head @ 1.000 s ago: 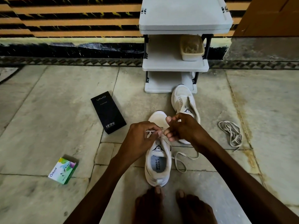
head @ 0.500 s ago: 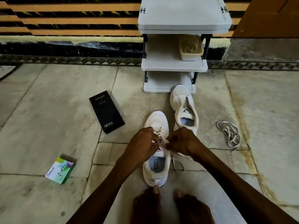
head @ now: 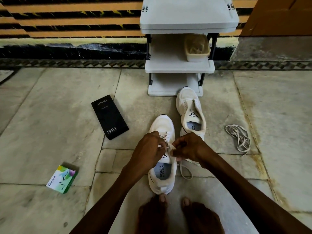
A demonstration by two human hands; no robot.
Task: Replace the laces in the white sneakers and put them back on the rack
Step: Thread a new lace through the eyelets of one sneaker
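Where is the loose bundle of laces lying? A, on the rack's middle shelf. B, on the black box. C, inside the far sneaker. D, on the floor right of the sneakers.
D: the lace bundle lies on the floor, apart from and right of the far sneaker.

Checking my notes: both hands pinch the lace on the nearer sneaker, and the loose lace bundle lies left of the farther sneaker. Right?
No. The head view shows the loose lace bundle lying right of the farther sneaker, not left. The left hand and right hand do both pinch the lace on the nearer sneaker.
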